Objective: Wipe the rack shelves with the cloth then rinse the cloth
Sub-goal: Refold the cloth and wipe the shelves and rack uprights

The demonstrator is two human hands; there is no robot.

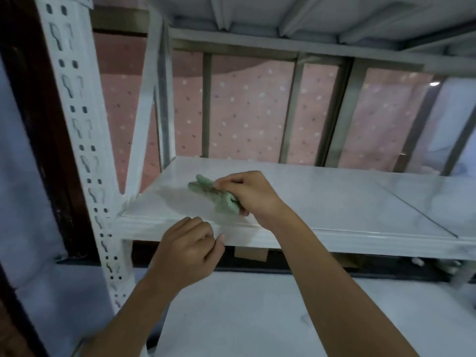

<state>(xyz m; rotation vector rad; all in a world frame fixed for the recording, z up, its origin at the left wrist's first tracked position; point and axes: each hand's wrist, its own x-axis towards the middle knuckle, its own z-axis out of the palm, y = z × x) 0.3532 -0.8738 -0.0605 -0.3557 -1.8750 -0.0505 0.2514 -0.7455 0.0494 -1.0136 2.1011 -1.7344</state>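
A white metal rack shelf (334,199) runs across the middle of the view. A crumpled green cloth (213,194) lies pressed on the shelf's left part, near the front edge. My right hand (247,194) grips the cloth from the right, fingers closed over it. My left hand (188,248) is loosely curled at the shelf's front lip, below and left of the cloth, its fingertips touching the edge; nothing shows in it.
A perforated white upright post (79,140) stands at the left. Another shelf (283,14) hangs overhead, and a lower white shelf (257,318) lies beneath my arms. Behind the rack is a window frame (334,112) with a pink dotted curtain.
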